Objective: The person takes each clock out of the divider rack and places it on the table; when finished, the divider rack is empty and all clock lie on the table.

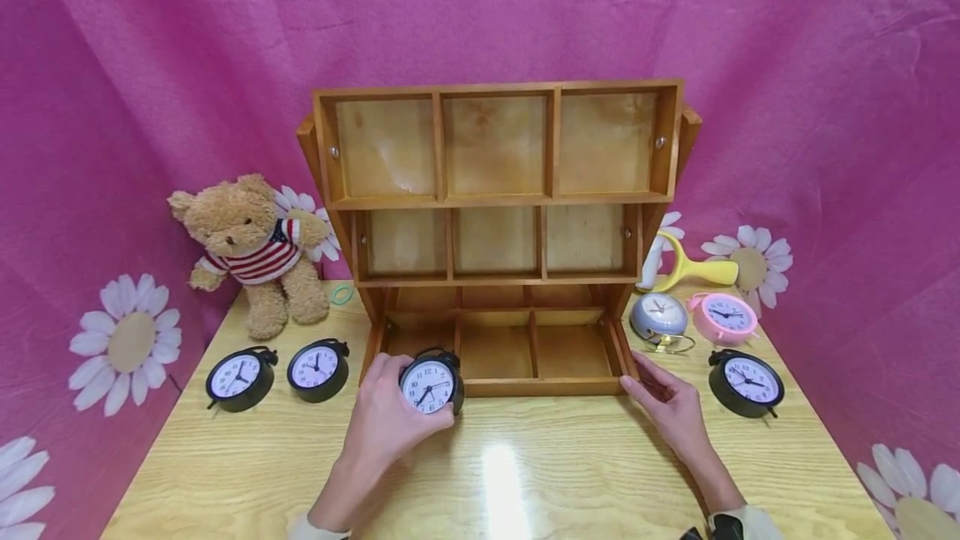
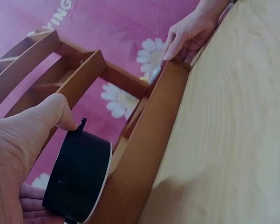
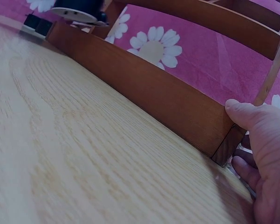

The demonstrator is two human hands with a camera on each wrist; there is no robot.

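Observation:
In the head view my left hand [image 1: 384,411] grips a round black alarm clock [image 1: 427,387] with a white dial, thumb at its lower edge and fingers over the upper left. The clock is at the front left of the wooden tiered organizer [image 1: 510,387], over its lowest tray. The left wrist view shows the clock's black side [image 2: 79,175] between thumb and fingers. My right hand [image 1: 675,413] holds the tray's front right corner. In the right wrist view the thumb of that hand [image 3: 272,149] lies on the corner's top edge, with curled fingers along the outer side.
Left on the table are two black clocks [image 1: 240,378] [image 1: 318,369], a teddy bear [image 1: 258,252] and a green ring [image 1: 342,295]. On the right stand a grey-blue clock [image 1: 658,315], a pink clock [image 1: 724,317], another black clock [image 1: 747,382] and a yellow-handled item [image 1: 708,272].

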